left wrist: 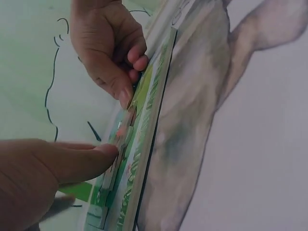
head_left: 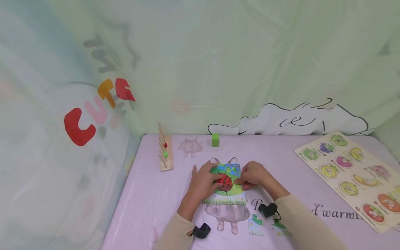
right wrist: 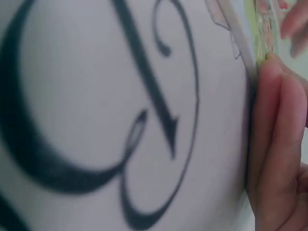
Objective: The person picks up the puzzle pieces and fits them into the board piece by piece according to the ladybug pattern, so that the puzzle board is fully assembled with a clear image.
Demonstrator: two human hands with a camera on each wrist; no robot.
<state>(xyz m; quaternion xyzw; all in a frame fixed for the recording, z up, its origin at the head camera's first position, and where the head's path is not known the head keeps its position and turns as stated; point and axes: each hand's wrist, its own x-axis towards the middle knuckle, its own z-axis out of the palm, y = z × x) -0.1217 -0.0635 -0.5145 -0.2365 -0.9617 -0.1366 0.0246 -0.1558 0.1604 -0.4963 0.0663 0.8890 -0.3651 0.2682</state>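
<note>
A ladybug picture puzzle (head_left: 229, 200), with a blue sky strip on top and a grass strip below, lies flat on the table. At its left side my left hand (head_left: 203, 182) rests on it, fingers extended, thumb touching the ladybug (head_left: 227, 184). On the right side, my right hand (head_left: 253, 173) bends its fingers and pinches a puzzle piece (left wrist: 129, 118) beside the ladybug; the pinched edge is mostly hidden. From the left wrist view, some pieces stand slightly raised above the board. Two loose puzzle pieces (head_left: 256, 227) lie nearer me, one partly behind the right sleeve.
A wooden peg stand (head_left: 167, 163) with a red and a green bead stands at the back left. A green block (head_left: 215, 140) sits at the back. On the right lies a large fruit puzzle board (head_left: 339, 177). Printed curtains hang behind the table.
</note>
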